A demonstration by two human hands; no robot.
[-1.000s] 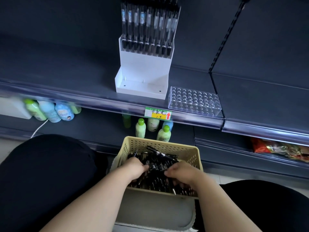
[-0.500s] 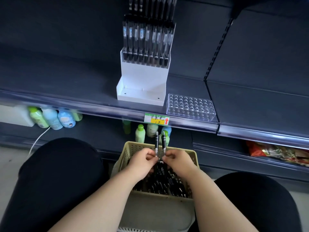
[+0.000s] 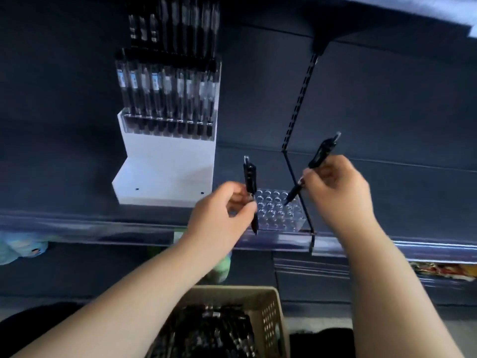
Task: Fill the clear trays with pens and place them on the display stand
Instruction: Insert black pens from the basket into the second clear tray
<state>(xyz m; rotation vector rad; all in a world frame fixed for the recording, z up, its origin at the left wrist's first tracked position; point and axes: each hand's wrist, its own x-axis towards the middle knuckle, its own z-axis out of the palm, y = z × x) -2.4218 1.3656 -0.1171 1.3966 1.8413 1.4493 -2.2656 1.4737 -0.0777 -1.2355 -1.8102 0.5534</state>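
Two black pens are held over the dark shelf (image 3: 387, 192). Left of both hands, a white display stand (image 3: 165, 171) is seen, with a row of stored pens (image 3: 167, 99) upright in it. The upright pen (image 3: 250, 182) is pinched between the thumb and curled fingers of the left hand (image 3: 227, 210). The clear tray (image 3: 277, 215) lies on the shelf between the two hands. The tilted pen (image 3: 320, 156) is gripped in the curled fingers of the right hand (image 3: 338, 189), with its tip over the tray; contact cannot be told. Below the forearms, a beige basket (image 3: 271, 313) of pens is seen.
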